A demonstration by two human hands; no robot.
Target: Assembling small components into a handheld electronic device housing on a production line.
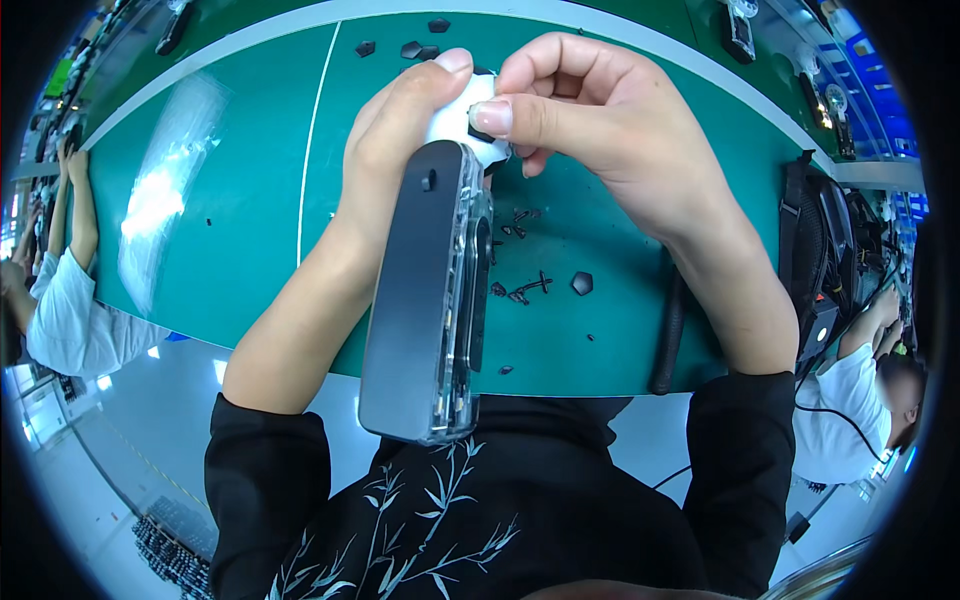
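Note:
Over the far middle of the green table, my left hand [390,125] is closed around a small white ball with black patches [452,120], like a miniature football. My right hand [610,125] meets it from the right, thumb and forefinger pinched on a small black piece [480,128] at the ball's side. That piece's exact shape is hidden by the thumb. Beyond the hands lie several loose black pentagon pieces [411,49]. Nearer me sit another black pentagon [582,284] and several thin black plastic scraps [520,292].
A dark rectangular device with a clear side [415,290] blocks the view below the ball. A black rod-like handle [670,335] lies by my right forearm. Right of it is a black bag [808,240] with cables. Other people sit at the left [90,310] and right [850,410].

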